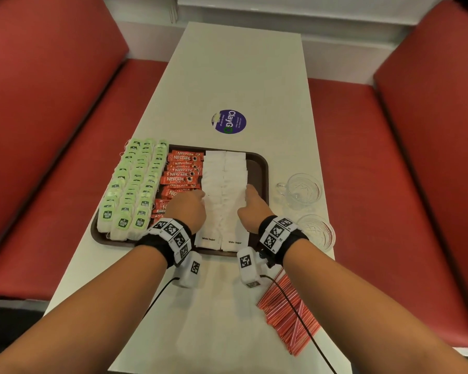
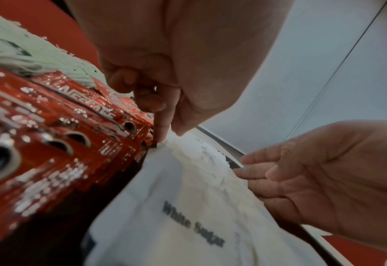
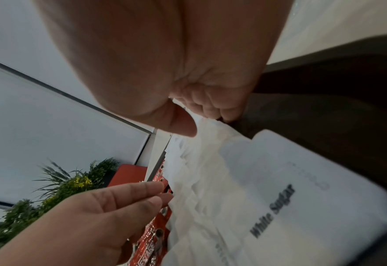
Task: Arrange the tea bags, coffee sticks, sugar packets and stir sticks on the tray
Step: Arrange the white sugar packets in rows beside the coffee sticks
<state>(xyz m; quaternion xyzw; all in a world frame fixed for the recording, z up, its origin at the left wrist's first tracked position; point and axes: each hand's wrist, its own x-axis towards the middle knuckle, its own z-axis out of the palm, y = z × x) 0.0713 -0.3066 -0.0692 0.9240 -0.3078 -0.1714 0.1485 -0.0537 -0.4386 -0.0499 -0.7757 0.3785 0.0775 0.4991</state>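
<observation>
On the brown tray (image 1: 263, 168) lie three rows of green tea bags (image 1: 135, 184), a column of red coffee sticks (image 1: 180, 174) and two rows of white sugar packets (image 1: 224, 179). My left hand (image 1: 188, 209) presses its straight fingers against the left side of the sugar rows, between sugar packets (image 2: 188, 216) and coffee sticks (image 2: 51, 144). My right hand (image 1: 250, 205) touches the rows' right side, fingers (image 2: 267, 172) nearly straight. Neither hand holds anything. A pile of red stir sticks (image 1: 287, 314) lies on the table, right of my right forearm.
A glass cup (image 1: 303, 190) and a second glass (image 1: 318, 233) stand on the white table (image 1: 241, 76) just right of the tray. A round purple sticker (image 1: 229, 121) is beyond the tray. Red benches (image 1: 52, 130) flank the table.
</observation>
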